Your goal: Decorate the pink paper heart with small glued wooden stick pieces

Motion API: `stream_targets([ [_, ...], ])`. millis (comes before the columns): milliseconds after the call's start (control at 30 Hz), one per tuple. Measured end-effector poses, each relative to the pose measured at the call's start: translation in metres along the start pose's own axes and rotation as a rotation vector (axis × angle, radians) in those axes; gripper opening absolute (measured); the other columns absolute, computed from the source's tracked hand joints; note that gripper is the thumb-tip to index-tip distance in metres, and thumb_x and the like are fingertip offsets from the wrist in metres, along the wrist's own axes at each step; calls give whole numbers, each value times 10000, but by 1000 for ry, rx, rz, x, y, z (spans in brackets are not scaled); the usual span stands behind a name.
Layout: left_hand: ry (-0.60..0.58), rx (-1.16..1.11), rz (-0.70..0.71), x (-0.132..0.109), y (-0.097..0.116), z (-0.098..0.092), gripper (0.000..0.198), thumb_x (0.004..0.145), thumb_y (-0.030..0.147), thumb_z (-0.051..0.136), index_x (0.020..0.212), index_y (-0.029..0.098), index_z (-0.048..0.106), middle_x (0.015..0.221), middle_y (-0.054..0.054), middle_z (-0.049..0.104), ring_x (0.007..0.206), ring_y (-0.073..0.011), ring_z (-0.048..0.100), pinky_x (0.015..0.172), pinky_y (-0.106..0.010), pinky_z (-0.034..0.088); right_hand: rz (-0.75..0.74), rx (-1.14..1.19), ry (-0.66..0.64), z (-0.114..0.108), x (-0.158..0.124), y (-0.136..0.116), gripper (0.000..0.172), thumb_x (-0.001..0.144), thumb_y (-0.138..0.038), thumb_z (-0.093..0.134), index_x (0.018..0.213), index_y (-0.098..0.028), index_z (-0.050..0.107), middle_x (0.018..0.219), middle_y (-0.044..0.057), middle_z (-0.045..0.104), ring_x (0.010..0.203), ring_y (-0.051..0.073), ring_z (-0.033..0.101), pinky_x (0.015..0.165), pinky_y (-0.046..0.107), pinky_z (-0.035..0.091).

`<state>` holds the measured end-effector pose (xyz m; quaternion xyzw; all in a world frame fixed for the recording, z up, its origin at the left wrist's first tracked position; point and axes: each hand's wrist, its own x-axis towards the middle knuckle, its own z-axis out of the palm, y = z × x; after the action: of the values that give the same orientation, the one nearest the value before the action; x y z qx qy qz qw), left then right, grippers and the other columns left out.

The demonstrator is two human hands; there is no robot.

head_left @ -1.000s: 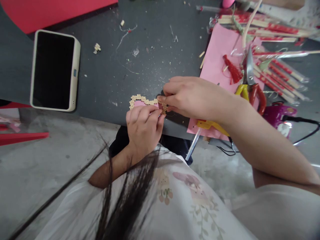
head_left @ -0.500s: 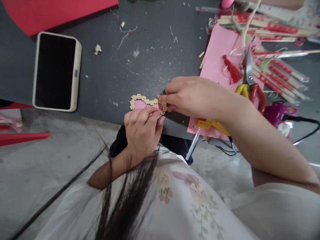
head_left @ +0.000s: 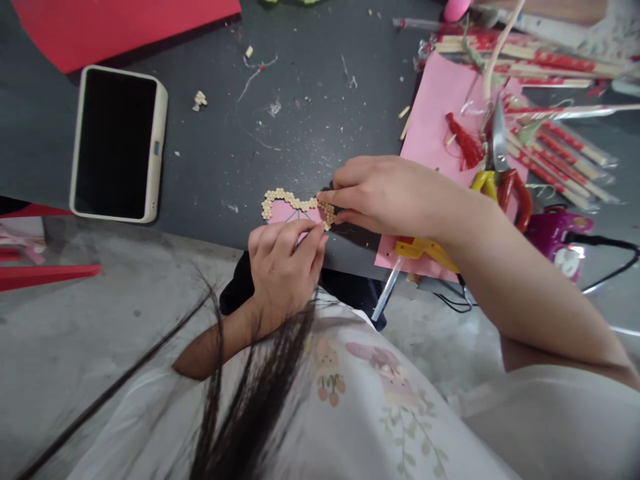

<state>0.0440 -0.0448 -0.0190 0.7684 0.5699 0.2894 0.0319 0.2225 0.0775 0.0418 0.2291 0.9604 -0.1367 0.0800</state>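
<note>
A small pink heart [head_left: 289,211] edged with cream beads lies at the near edge of the dark table [head_left: 225,147]. My left hand [head_left: 284,267] is closed, its fingertips pinching the heart's lower edge. My right hand [head_left: 395,195] reaches in from the right, thumb and forefinger pinched together at the beaded rim on the heart's right side. What the right fingertips hold is too small to make out.
A phone [head_left: 117,143] in a cream case lies at the left. Red card [head_left: 125,23] lies at the back left. To the right sit a pink sheet [head_left: 440,100], scissors [head_left: 500,160], wrapped sticks [head_left: 550,140] and a yellow glue gun [head_left: 423,252]. Crumbs dot the table.
My left hand has slid slightly down, uncovering more of the pink heart. The right hand stays pinched at the beaded rim.
</note>
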Motion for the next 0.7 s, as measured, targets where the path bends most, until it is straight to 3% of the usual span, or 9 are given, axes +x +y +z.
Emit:
stream_targets([
  [167,15,-14,13,0,1,-1,217,880,226,641,1089,274,673,1028,-22,720,957,-231,615,912,-422,442,27,36,-39,-1,2,-1,256,972,-253,476,1048,-134,689,878,87,619,886,216,545,746,338,357],
  [700,2,-54,23,-2,6,0,270,873,199,658,1128,270,607,1047,-44,693,989,-242,599,897,-431,426,-45,22,42,5,0,2,290,993,-260,427,1058,-138,683,831,81,614,838,207,542,711,329,359],
])
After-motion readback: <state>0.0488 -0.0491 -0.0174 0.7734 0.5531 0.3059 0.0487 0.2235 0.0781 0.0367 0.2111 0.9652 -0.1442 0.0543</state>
